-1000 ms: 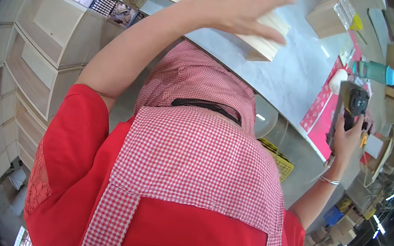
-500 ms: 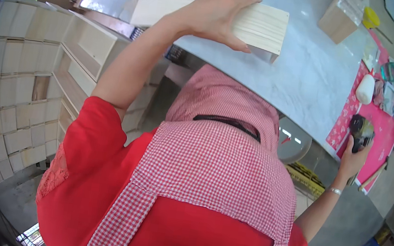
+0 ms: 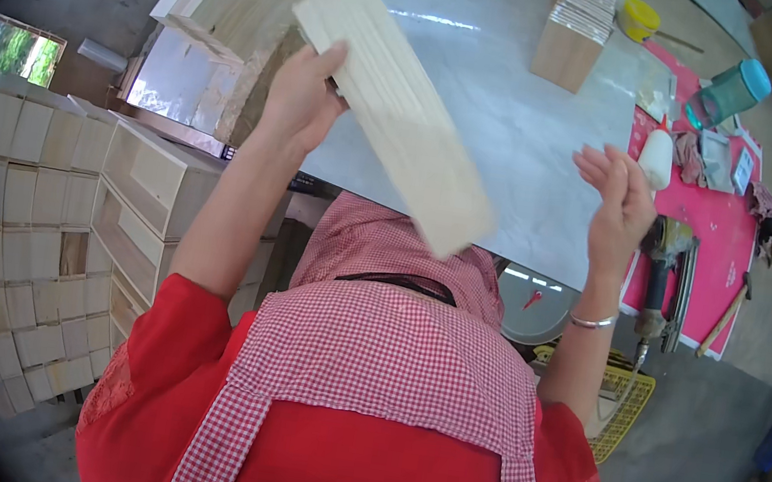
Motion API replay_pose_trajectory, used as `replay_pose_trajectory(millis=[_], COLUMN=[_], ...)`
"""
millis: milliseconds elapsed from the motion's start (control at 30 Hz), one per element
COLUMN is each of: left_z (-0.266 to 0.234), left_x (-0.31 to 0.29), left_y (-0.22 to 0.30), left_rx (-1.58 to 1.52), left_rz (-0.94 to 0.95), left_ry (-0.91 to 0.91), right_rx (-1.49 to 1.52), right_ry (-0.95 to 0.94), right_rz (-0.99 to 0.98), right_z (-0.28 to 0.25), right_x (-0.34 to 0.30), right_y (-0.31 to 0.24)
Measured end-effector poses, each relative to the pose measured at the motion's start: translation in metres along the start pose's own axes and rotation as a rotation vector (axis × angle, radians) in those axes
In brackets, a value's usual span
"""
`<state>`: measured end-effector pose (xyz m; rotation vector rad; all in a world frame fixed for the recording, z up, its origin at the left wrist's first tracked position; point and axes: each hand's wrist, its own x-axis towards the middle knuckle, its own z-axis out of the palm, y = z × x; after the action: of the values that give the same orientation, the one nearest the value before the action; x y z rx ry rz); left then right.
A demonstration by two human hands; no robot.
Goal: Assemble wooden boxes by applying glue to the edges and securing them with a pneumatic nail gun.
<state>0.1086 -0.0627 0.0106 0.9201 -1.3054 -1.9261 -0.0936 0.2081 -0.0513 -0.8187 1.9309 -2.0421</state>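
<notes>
My left hand (image 3: 302, 101) grips the left side of a long pale wooden box (image 3: 403, 120), which slants over the front of the table, its upper end away from me and its lower end near my apron. Only one broad face of the box shows clearly; motion blurs its lower end. My right hand (image 3: 622, 210) is raised over the table's right part, holding nothing, with its fingers stretched out. Just right of it a nail gun (image 3: 665, 280) lies on the pink sheet (image 3: 711, 277), its air hose running down from the handle.
Wrapped thin boards (image 3: 571, 45) stand at the back, near a yellow tub (image 3: 639, 18). A white glue bottle (image 3: 656, 159), a teal jar (image 3: 727, 94) and a hammer (image 3: 726, 313) lie at the right. Wooden boxes (image 3: 24, 220) are stacked at the left. A yellow basket (image 3: 620, 412) sits below.
My right hand has let go of the nail gun and moved left. My left hand has swung the wooden box from lying level on the table to a raised slant.
</notes>
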Motion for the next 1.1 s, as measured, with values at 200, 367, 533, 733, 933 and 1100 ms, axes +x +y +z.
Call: replay_pose_trajectory(millis=[200,367,533,733,933,1100], left_z=[-0.004,-0.007,0.049,0.075,0.077,0.075], left_x=[-0.028,-0.068,-0.067,-0.052,-0.057,-0.058], left_y=[-0.064,-0.064,-0.034,-0.039,-0.059,-0.059], left_rx=[-0.227,0.461,0.240,-0.028,0.013,-0.088], left_rz=[-0.166,-0.642,-0.097,-0.141,0.048,0.022], left_ry=[0.120,-0.590,-0.516,-0.483,-0.398,-0.368], right_rx=[0.127,0.099,0.063,0.117,0.021,0.070], right_ry=[-0.172,-0.335,-0.470,-0.464,-0.456,-0.468], right_rz=[-0.029,-0.027,-0.101,0.040,-0.003,0.008], right_z=[0.034,0.047,0.069,0.093,0.101,0.104], right_x=[-0.001,-0.008,-0.019,-0.033,-0.038,-0.038], right_y=[-0.024,-0.033,-0.038,-0.050,-0.043,-0.044])
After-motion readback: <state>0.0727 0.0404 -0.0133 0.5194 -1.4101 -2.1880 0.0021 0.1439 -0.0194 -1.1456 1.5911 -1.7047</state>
